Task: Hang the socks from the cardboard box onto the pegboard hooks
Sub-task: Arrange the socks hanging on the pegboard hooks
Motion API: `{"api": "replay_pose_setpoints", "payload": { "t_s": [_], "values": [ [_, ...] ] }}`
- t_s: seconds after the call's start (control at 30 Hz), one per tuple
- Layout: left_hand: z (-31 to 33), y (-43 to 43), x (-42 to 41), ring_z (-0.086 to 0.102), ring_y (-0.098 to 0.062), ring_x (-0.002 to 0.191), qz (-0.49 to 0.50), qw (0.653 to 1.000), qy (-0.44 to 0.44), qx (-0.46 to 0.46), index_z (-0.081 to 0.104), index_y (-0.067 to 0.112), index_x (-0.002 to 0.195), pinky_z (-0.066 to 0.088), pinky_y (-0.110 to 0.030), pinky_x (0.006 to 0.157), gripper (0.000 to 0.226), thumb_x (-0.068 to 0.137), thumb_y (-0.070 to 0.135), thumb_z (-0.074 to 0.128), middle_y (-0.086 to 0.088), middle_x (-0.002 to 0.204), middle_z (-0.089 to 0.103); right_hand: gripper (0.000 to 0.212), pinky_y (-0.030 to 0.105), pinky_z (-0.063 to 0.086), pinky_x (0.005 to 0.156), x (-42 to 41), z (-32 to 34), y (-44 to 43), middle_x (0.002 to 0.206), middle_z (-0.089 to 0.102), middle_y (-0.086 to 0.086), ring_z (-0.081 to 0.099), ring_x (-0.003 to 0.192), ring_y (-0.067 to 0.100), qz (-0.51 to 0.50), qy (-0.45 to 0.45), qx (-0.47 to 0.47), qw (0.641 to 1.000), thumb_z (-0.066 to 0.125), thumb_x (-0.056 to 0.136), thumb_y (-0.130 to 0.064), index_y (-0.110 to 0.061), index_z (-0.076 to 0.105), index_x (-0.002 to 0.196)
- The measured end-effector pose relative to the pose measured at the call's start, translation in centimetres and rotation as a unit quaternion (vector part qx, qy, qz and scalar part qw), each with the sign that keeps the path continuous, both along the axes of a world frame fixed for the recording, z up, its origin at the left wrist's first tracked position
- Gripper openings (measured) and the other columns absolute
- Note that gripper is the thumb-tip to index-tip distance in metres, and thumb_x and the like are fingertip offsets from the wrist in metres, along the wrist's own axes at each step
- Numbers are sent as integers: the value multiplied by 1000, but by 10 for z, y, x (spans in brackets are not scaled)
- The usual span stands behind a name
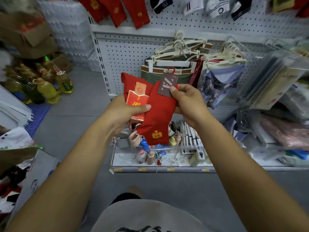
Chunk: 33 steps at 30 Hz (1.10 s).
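My left hand (124, 113) grips a bundle of red socks (132, 87) with red and gold card labels, thumb pressed across the front. My right hand (189, 104) pinches the grey-brown tag (167, 85) of a single red sock (158, 116) that carries a gold emblem near its toe; a small red hook tops the tag. Both hands are held in front of the white pegboard (127, 54). More red socks (117, 10) hang from hooks at the top of the board. The cardboard box (18, 156) shows at the lower left, with dark and red items inside.
Underwear on cream hangers (177, 52) hangs right behind my hands. Packaged clothes (275, 84) crowd the right. A low shelf (160, 164) holds small bottles and trinkets. Yellow oil bottles (48, 91) and stacked boxes stand on the floor at the left.
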<state>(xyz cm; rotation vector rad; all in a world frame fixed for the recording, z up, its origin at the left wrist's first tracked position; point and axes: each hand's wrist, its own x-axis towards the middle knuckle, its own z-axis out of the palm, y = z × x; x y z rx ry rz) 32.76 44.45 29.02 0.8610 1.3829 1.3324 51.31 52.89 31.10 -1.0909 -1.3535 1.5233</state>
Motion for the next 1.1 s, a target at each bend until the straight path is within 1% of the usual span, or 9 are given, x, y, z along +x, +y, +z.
{"api": "replay_pose_setpoints", "payload": {
  "t_s": [0.17, 0.27, 0.6, 0.7, 0.77, 0.83, 0.93, 1.0, 1.1],
  "values": [
    [16, 7, -43, 77, -26, 93, 85, 996, 5, 34, 76, 17, 103, 60, -43, 85, 30, 75, 21, 87, -7, 99, 79, 27, 39, 64, 71, -43, 16, 22, 106, 76, 17, 74, 91, 26, 58, 22, 15, 998, 55, 104, -20, -1, 65, 120],
    [30, 14, -82, 78, -28, 84, 145, 989, 11, 39, 74, 15, 101, 62, -38, 69, 19, 87, 28, 78, -10, 93, 79, 27, 42, 64, 76, -84, 30, 41, 105, 77, 16, 74, 92, 26, 90, 27, 36, 995, 55, 104, -21, -1, 65, 120],
    [101, 57, -230, 77, -33, 88, 113, 992, -16, 57, 61, 13, 117, 62, -31, 59, 23, 97, 3, 61, -17, 99, 78, 21, 34, 60, 65, -245, 98, 115, 86, 77, 3, 73, 75, 14, 108, 15, 162, 981, 61, 101, -21, -8, 63, 118],
    [125, 80, -272, 77, -32, 89, 117, 990, 29, 72, 63, 9, 117, 65, -39, 71, 21, 96, 7, 66, -15, 100, 78, 20, 29, 60, 64, -285, 125, 141, 73, 75, -6, 73, 71, 7, 55, 14, 224, 973, 63, 100, -17, -17, 60, 120],
    [138, 96, -295, 78, -31, 85, 136, 984, 81, 81, 66, 8, 114, 64, -41, 76, 20, 94, 5, 69, -14, 99, 78, 22, 39, 63, 70, -307, 141, 158, 79, 77, 4, 75, 77, 19, 44, 16, 249, 967, 62, 100, -15, -22, 58, 120],
    [148, 107, -313, 78, -30, 79, 153, 973, 146, 88, 67, 7, 110, 65, -37, 67, 19, 92, 3, 71, -18, 96, 77, 24, 48, 60, 77, -328, 157, 175, 89, 74, 18, 73, 81, 30, 32, 12, 267, 963, 61, 100, -15, -22, 57, 123],
    [160, 121, -335, 76, -24, 64, 191, 947, 229, 120, 68, 4, 104, 56, -24, 46, 19, 86, -1, 75, -16, 84, 77, 23, 50, 58, 75, -355, 180, 196, 85, 70, 20, 64, 75, 26, -5, 6, 294, 956, 61, 99, -16, -21, 58, 121],
    [168, 130, -346, 73, -15, 54, 223, 929, 263, 137, 68, 11, 94, 49, -20, 39, 22, 81, -1, 81, -3, 69, 75, 18, 39, 59, 72, -369, 196, 209, 82, 72, 8, 68, 72, 16, -17, 20, 302, 953, 61, 99, -14, -26, 58, 112],
    [176, 143, -357, 75, -19, 59, 243, 914, 288, 149, 67, 14, 92, 57, -28, 46, 28, 76, 2, 86, -7, 81, 74, 18, 30, 54, 62, -385, 217, 228, 71, 66, 3, 64, 62, 17, -46, -2, 331, 942, 61, 99, -16, -22, 60, 116]
  ]
}}
